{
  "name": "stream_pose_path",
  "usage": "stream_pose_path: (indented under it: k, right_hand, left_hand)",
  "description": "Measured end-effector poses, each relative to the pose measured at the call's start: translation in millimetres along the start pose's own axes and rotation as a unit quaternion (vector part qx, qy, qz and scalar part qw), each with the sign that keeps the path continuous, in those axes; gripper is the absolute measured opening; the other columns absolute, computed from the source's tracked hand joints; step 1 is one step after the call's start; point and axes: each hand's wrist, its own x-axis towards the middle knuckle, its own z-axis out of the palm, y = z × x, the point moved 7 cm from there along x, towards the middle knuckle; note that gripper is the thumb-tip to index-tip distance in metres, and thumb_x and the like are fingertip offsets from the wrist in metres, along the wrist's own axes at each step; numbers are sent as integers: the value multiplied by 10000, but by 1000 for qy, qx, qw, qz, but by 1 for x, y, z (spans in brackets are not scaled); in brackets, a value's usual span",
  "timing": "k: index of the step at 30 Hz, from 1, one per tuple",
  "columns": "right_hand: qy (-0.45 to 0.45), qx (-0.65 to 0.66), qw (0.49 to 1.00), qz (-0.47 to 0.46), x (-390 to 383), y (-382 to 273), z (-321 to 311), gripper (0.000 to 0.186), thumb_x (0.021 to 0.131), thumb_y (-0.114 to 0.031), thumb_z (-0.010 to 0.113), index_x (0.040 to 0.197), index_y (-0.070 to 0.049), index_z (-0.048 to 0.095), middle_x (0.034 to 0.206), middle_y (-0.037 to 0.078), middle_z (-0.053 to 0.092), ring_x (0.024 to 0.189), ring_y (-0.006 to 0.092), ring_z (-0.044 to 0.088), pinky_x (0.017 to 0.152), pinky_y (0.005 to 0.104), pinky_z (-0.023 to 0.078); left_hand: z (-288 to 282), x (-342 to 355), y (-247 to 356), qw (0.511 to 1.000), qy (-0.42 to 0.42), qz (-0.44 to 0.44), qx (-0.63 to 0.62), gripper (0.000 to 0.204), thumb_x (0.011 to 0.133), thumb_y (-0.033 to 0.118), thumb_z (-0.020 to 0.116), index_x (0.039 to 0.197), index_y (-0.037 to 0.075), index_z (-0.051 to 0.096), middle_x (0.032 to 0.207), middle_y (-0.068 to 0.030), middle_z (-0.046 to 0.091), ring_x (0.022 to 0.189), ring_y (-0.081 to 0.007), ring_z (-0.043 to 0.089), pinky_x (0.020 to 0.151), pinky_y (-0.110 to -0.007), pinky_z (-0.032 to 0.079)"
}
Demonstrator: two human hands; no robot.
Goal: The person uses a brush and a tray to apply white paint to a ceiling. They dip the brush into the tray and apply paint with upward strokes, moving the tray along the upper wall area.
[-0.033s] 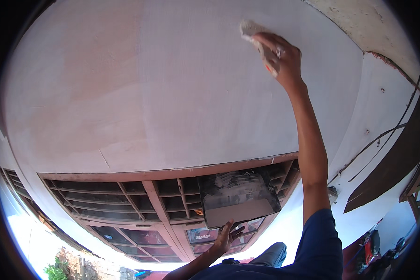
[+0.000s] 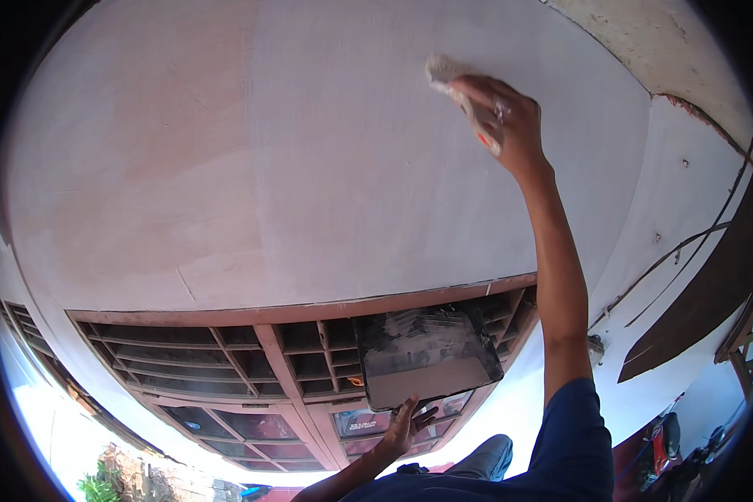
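Note:
My right hand [image 2: 510, 119] is raised high against the wall [image 2: 335, 176], fingers closed round a whitish paintbrush [image 2: 447, 67]. Its pale bristles are at the wall surface, and an orange-red mark shows on the handle. Lower down, my left hand [image 2: 404, 427] grips the near edge of a black paint tray [image 2: 376, 347], thumb up at the rim and some fingers spread beneath. Pale greyish-pink paint lies in the tray's near part, with smeared streaks over its far part. Fresh-looking pale coating covers the wall's right side; pinkish patches show at left.
Below the painted wall runs a pink-brown window frame [image 2: 293, 368] with slatted vents and panes, behind the tray. A rough ceiling edge [image 2: 669, 50] meets the wall at upper right. Dark cables [image 2: 686, 238] hang along the right wall. A red motorbike [image 2: 668, 435] stands at lower right.
My right hand and the paintbrush have shifted slightly downward along the wall. The tray and my left hand look almost unmoved.

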Motion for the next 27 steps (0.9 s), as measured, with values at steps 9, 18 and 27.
stream_pose_path:
  k: [9, 18, 27]
  right_hand:
    - [146, 65, 987, 8, 75, 66, -18, 133, 803, -42, 640, 935, -24, 651, 877, 79, 672, 757, 178, 639, 682, 273, 510]
    - [52, -84, 994, -38, 84, 85, 9, 171, 815, -65, 651, 986, -49, 654, 892, 44, 675, 749, 123, 626, 704, 244, 505]
    - [107, 83, 990, 29, 121, 89, -5, 164, 799, -59, 655, 958, -21, 658, 888, 88, 682, 759, 184, 649, 662, 281, 513]
  left_hand:
    - [-2, 5, -4, 999, -9, -28, -42, 572, 813, 421, 658, 1222, 87, 436, 1240, -88, 488, 1101, -279, 524, 907, -400, 462]
    - [-3, 5, -4, 998, -13, -13, -60, 475, 821, 350, 671, 1173, 125, 444, 1221, -68, 477, 1099, -262, 520, 903, -408, 485]
    - [-3, 0, 4, 1000, -6, 0, -28, 516, 858, 376, 609, 1235, 89, 403, 1237, -86, 466, 1167, -226, 450, 949, -464, 439]
